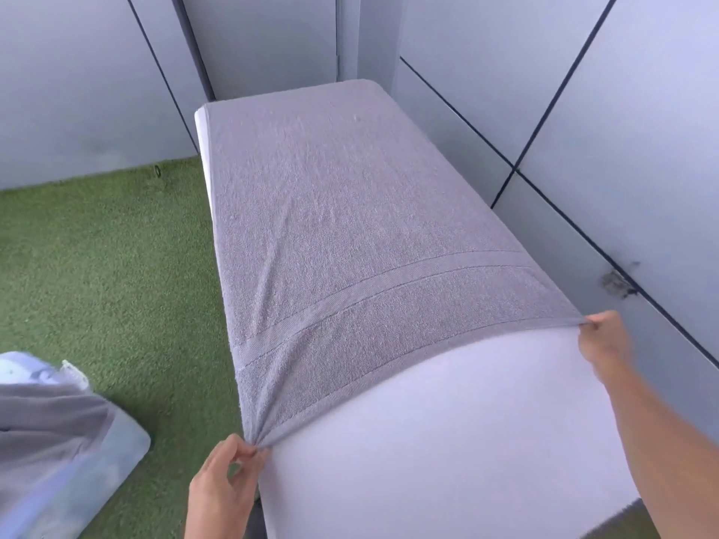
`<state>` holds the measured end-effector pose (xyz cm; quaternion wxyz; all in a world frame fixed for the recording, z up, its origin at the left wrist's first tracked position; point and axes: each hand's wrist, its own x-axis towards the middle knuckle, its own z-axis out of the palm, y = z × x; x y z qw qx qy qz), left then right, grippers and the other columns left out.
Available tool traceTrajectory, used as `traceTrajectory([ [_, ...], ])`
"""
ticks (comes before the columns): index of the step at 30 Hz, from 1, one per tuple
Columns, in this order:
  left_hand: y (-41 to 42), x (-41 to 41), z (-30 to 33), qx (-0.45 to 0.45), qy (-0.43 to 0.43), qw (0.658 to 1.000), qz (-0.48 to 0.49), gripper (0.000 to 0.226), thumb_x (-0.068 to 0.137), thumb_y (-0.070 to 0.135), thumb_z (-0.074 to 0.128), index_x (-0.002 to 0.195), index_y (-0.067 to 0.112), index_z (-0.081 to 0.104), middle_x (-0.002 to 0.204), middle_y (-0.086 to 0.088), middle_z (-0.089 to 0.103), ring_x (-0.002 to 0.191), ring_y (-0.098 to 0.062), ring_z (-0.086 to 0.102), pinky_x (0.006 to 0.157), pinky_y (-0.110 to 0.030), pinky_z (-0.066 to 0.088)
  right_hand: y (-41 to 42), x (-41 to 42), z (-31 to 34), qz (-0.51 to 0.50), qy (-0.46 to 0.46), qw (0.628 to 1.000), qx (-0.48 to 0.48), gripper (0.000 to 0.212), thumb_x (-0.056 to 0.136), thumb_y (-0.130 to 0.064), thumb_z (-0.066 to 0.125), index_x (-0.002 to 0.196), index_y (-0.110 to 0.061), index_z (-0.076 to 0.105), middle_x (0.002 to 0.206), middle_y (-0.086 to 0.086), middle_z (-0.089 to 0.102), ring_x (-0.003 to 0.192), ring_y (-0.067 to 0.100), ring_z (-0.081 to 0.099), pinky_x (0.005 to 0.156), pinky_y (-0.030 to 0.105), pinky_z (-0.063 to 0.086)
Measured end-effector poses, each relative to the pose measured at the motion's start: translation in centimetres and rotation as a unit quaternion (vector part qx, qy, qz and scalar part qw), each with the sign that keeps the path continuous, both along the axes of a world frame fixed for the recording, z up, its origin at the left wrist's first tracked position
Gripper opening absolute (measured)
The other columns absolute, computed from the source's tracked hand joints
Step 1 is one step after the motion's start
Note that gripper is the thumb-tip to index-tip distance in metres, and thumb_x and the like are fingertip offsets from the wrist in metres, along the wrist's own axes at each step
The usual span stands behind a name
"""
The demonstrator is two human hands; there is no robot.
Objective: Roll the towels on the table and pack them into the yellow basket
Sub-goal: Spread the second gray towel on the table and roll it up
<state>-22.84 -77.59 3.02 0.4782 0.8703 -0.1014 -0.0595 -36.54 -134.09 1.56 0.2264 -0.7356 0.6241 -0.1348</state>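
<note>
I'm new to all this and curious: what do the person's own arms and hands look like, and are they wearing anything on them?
Both are bare. The left hand and right hand wear no gloves, and no rings, watch or bracelet show. The right forearm is uncovered along all its visible length, with no sleeve. Only the left wrist shows, also bare.

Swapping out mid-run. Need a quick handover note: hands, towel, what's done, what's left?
Left hand: pinches the towel's near left corner.
Right hand: pinches the towel's near right corner.
Towel: grey, spread flat along the white table, near edge pulled taut between the two hands, reaching to the far end.
Container on the grass at lower left holds more grey cloth; it is blurred.
Yellow basket: not in view.
Done: towel laid out and straightened.
Left: roll this towel, pack it into the basket, then likely repeat for any others.
</note>
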Motion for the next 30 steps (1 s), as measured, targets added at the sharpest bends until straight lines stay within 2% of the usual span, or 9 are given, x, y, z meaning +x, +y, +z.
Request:
traceTrajectory([
  [3, 1.3, -4.8, -0.3, 0.019, -0.004, 1.0, -0.019, 0.028, 0.076, -0.002, 0.074, 0.066, 0.016, 0.056, 0.079, 0.005, 0.056, 0.068, -0.006, 0.054, 0.06, -0.005, 0.044, 1.7, -4.2, 0.7, 0.01, -0.012, 1.0, 0.007, 0.018, 0.088, -0.004, 0.045, 0.098, 0.0, 0.06, 0.08, 0.006, 0.051, 0.077, 0.026, 0.054, 0.066, 0.035, 0.038],
  [6, 2.4, -9.8, -0.5, 0.038, -0.02, 0.999, -0.02, 0.03, 0.079, 0.003, 0.073, 0.069, 0.024, 0.054, 0.08, 0.003, 0.051, 0.069, -0.008, 0.054, 0.061, -0.009, 0.042, 4.3, -7.8, 2.3, 0.017, -0.033, 0.999, -0.007, 0.017, 0.091, -0.002, 0.046, 0.105, -0.002, 0.057, 0.101, 0.019, 0.06, 0.101, 0.037, 0.058, 0.078, 0.039, 0.041],
  [8, 2.3, -12.7, 0.0, 0.048, -0.017, 0.999, -0.005, 0.031, 0.08, 0.005, 0.073, 0.069, 0.026, 0.053, 0.079, 0.003, 0.051, 0.073, -0.009, 0.054, 0.063, -0.012, 0.04, 5.3, -10.2, 2.9, 0.037, -0.027, 0.999, 0.0, 0.017, 0.093, -0.003, 0.045, 0.106, -0.002, 0.055, 0.11, 0.024, 0.06, 0.104, 0.04, 0.056, 0.081, 0.042, 0.041],
  [13, 2.0, -17.1, 0.8, 0.094, -0.014, 0.995, 0.018, 0.033, 0.082, 0.01, 0.072, 0.07, 0.032, 0.05, 0.085, 0.004, 0.05, 0.08, -0.01, 0.053, 0.065, -0.031, 0.04, 5.8, -15.4, 3.2, 0.077, -0.022, 0.996, 0.041, 0.016, 0.095, -0.007, 0.045, 0.108, -0.003, 0.053, 0.108, 0.021, 0.06, 0.101, 0.036, 0.056, 0.075, 0.036, 0.036],
  [15, 2.0, -18.4, 1.3, 0.116, -0.01, 0.993, 0.023, 0.028, 0.085, 0.015, 0.068, 0.074, 0.033, 0.051, 0.089, 0.005, 0.049, 0.084, -0.015, 0.052, 0.069, -0.036, 0.041, 5.8, -16.1, 3.6, 0.118, 0.008, 0.991, 0.058, 0.022, 0.094, -0.01, 0.046, 0.114, -0.007, 0.051, 0.113, 0.019, 0.06, 0.108, 0.036, 0.054, 0.083, 0.04, 0.039],
  [18, 1.8, -19.2, 2.0, 0.236, -0.043, 0.97, 0.032, 0.015, 0.086, 0.022, 0.066, 0.097, 0.027, 0.058, 0.108, 0.0, 0.048, 0.104, -0.027, 0.046, 0.078, -0.042, 0.047, 7.3, -15.9, 3.9, 0.216, 0.134, 0.967, 0.025, 0.048, 0.092, -0.017, 0.051, 0.139, -0.019, 0.039, 0.149, 0.016, 0.036, 0.142, 0.033, 0.024, 0.113, 0.05, 0.025],
  [22, -0.4, -18.7, 2.0, 0.329, -0.133, 0.93, -0.099, 0.046, 0.077, 0.017, 0.076, 0.12, 0.019, 0.06, 0.127, -0.008, 0.054, 0.113, -0.033, 0.052, 0.086, -0.048, 0.052, 14.0, -14.1, 5.2, 0.426, 0.14, 0.893, -0.038, 0.06, 0.096, -0.023, 0.05, 0.15, -0.029, 0.024, 0.161, 0.008, 0.005, 0.148, 0.028, -0.002, 0.117, 0.053, 0.016],
  [26, -3.5, -18.2, 2.0, 0.318, -0.095, 0.937, -0.108, 0.041, 0.089, 0.024, 0.063, 0.129, 0.02, 0.055, 0.135, -0.001, 0.049, 0.12, -0.025, 0.049, 0.074, -0.041, 0.058, 17.1, -13.4, 4.5, 0.488, 0.156, 0.859, -0.004, 0.057, 0.1, -0.04, 0.038, 0.152, -0.034, 0.014, 0.161, -0.002, -0.003, 0.148, 0.02, -0.007, 0.117, 0.051, 0.007],
  [30, -3.9, -18.7, 2.1, 0.303, -0.078, 0.947, -0.077, 0.03, 0.091, 0.022, 0.06, 0.12, 0.021, 0.056, 0.124, 0.0, 0.049, 0.112, -0.022, 0.046, 0.06, -0.035, 0.057, 16.6, -13.8, 4.5, 0.481, 0.141, 0.864, -0.044, 0.05, 0.099, -0.04, 0.041, 0.147, -0.033, 0.029, 0.159, -0.005, 0.018, 0.147, 0.018, 0.013, 0.116, 0.048, 0.015],
])
